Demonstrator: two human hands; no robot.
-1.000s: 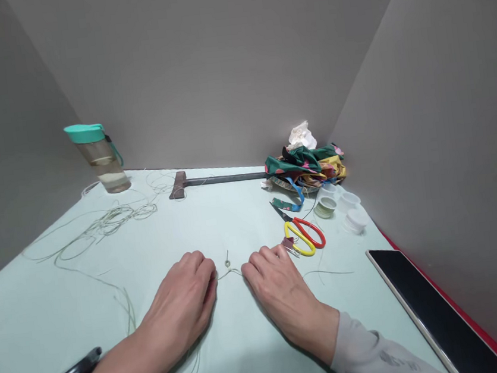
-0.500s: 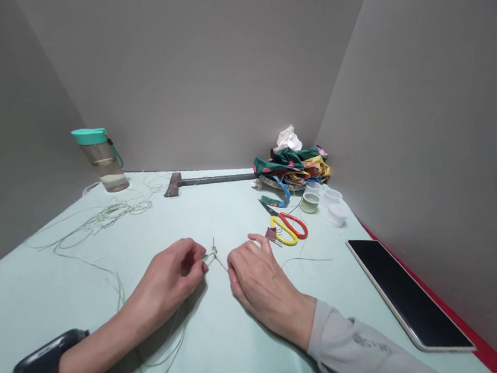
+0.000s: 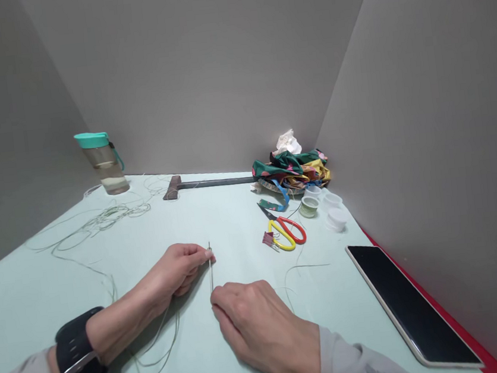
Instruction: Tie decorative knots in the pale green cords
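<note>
A thin pale green cord [image 3: 210, 271] stands almost upright between my hands, its top rising just past the fingertips of my left hand [image 3: 179, 270]. Those fingers pinch it. Its lower end reaches the curled fingers of my right hand [image 3: 257, 320], which rest on the pale green table [image 3: 40, 294]. The cord seems held there, though the fingers partly hide the contact. A loose tangle of the same cord [image 3: 100, 220] lies off to the left, with a strand passing under my left forearm.
Red-and-yellow scissors [image 3: 286, 233], a binder clip [image 3: 267, 239], a green thread spool [image 3: 309, 206] and white plastic cups [image 3: 334, 212] lie to the right, before a heap of cloth [image 3: 289, 170]. A black tablet [image 3: 406, 306] sits near the right edge. A teal-lidded bottle [image 3: 105, 164] and a long-handled mallet [image 3: 212, 183] stand behind.
My right hand has moved toward me and to the left, below my left hand. The small knotted loop between my hands is gone from view, and the cord now runs in a straight line.
</note>
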